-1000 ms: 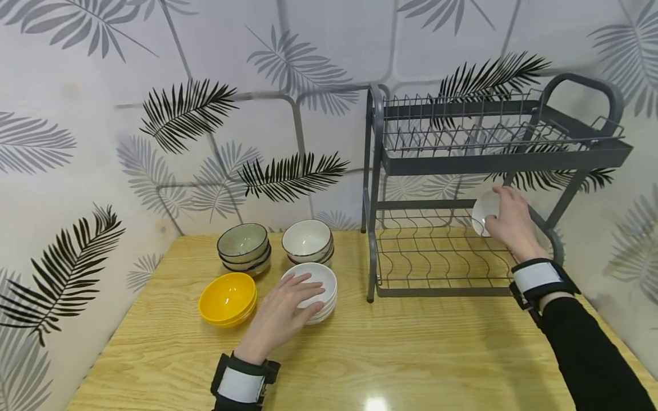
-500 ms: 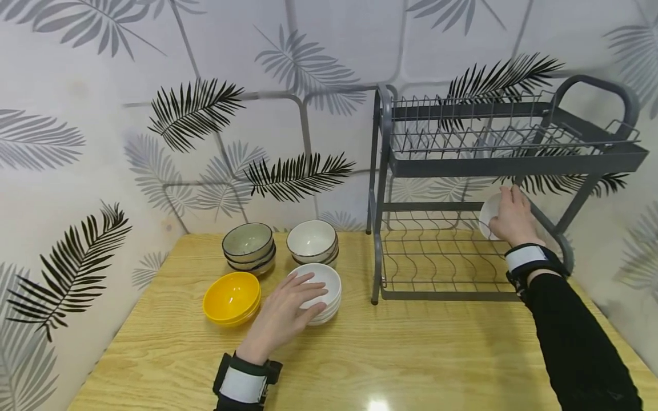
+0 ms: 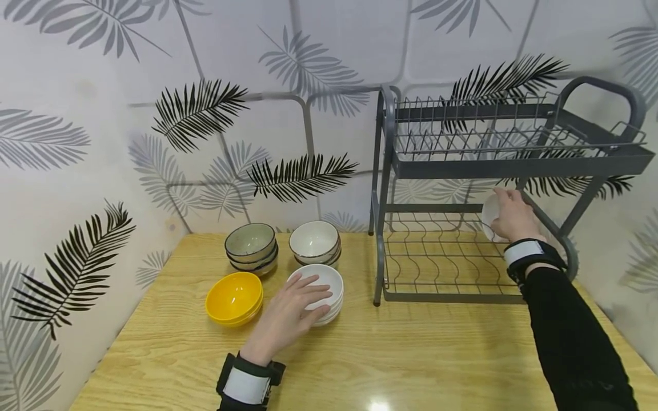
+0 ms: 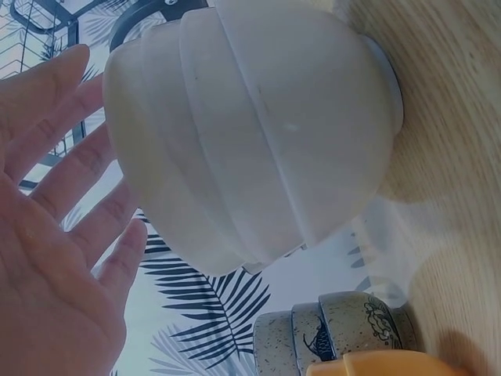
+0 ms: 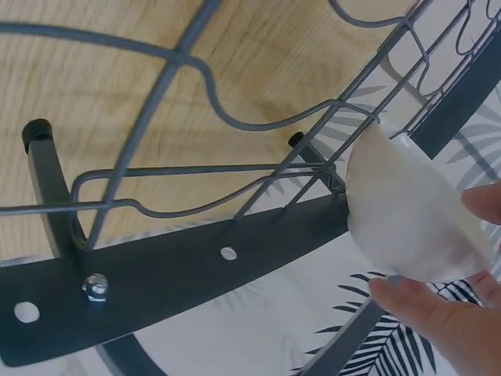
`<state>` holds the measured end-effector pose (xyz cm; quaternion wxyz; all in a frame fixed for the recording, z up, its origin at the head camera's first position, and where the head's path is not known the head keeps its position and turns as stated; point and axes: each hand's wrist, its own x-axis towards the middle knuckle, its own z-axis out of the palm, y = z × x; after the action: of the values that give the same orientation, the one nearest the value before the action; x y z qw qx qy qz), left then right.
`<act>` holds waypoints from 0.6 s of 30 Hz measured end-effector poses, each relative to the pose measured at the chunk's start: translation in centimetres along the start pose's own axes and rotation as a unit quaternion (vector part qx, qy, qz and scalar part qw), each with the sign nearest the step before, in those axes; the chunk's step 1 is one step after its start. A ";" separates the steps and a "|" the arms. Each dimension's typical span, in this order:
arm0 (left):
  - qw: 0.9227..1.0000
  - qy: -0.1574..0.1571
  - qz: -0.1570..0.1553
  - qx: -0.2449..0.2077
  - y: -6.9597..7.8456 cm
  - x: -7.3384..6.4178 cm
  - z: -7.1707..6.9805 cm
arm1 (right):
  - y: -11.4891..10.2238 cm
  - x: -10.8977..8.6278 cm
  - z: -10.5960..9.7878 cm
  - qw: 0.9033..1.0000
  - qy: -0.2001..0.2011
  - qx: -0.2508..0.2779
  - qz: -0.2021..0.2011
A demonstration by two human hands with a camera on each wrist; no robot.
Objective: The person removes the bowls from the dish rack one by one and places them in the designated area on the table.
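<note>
My right hand grips a white bowl tilted on its side, at the back right of the rack's lower tier. In the right wrist view the bowl meets the wires at the tier's corner, with fingers and thumb about its rim. Over a stack of white bowls on the table hovers my left hand, fingers spread and holding nothing. The left wrist view shows that stack from the side, several bowls nested, with the straight fingertips beside the top one.
A two-tier grey dish rack stands on the right of the wooden table. Yellow bowls, green-grey bowls and dark-rimmed white bowls stand stacked around the left hand. A patterned wall closes off the back.
My right hand and forearm have shifted slightly left relative to the rack, still gripping the bowl at its back corner. The left hand stays over the white stack. The head view has turned slightly left.
</note>
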<state>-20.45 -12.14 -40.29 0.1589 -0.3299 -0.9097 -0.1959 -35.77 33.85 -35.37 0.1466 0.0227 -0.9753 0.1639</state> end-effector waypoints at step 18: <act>1.000 0.005 -0.002 -0.006 -0.1 -0.3 -0.5 | -1.2 0.8 -0.6 0.998 -0.059 0.033 0.013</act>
<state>-20.28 -12.61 -39.99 0.1614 -0.3284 -0.9081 -0.2037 -36.23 32.92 -34.23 0.0863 0.0245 -0.9764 0.1964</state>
